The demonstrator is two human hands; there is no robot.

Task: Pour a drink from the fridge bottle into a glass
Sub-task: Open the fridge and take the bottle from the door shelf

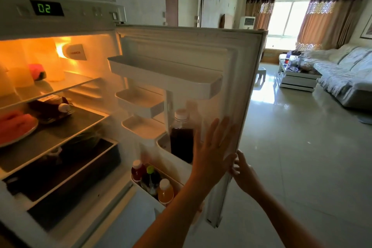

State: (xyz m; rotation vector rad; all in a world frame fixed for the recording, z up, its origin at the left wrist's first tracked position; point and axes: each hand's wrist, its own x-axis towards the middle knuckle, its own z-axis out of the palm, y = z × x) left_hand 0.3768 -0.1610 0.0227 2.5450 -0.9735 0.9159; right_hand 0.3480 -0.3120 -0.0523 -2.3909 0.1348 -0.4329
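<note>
"02" on fridge display (pixel 47 8); "BOSCH" badge (pixel 75 52).

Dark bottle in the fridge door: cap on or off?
On. The dark bottle stands upright in the fridge door shelf with its white cap in place; neither hand touches it.

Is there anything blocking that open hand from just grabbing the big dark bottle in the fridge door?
Nothing visible does. The left hand is open right beside the dark bottle, which stands in the door shelf; only the shelf's low front wall covers its base.
</note>
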